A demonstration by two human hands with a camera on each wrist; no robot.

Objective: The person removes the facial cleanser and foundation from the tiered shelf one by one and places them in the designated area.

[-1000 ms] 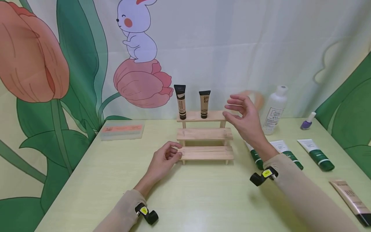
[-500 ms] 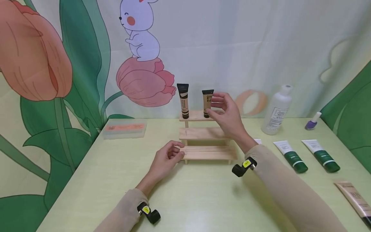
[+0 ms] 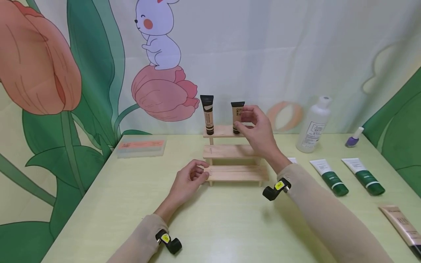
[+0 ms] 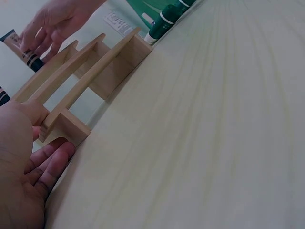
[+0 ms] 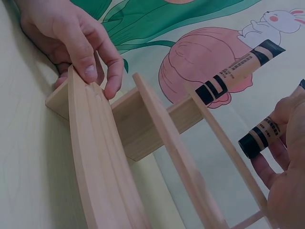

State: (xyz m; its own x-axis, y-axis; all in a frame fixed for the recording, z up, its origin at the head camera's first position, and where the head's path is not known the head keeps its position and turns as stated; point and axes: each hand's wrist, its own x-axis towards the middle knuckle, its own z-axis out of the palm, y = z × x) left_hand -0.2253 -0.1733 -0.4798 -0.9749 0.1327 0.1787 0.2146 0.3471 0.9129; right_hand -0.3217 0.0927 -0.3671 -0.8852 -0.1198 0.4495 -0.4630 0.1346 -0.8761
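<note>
A three-step wooden display rack (image 3: 235, 174) stands on the table. My left hand (image 3: 186, 183) grips the left end of its lowest step, thumb on top and fingers around the end, as the right wrist view also shows. On the top step, a small beige tube with a black cap and black crimped end (image 3: 236, 114) is upright, cap down. My right hand (image 3: 260, 132) pinches this tube from its right side; the fingers hide part of it. A taller tube with black ends (image 3: 208, 117) stands on the top step's left end, untouched.
Right of the rack are green-and-white tubes (image 3: 334, 183), one partly hidden by my right arm, and a beige tube (image 3: 399, 223). Behind them stand a white bottle (image 3: 314, 128) and purple nail polish (image 3: 352, 141). A flat translucent box (image 3: 141, 148) lies at the back left.
My right hand has come leftward from beside the rack and taken hold of the small tube. Within the last half second the tube has shifted slightly right. My left hand stays on the rack.
</note>
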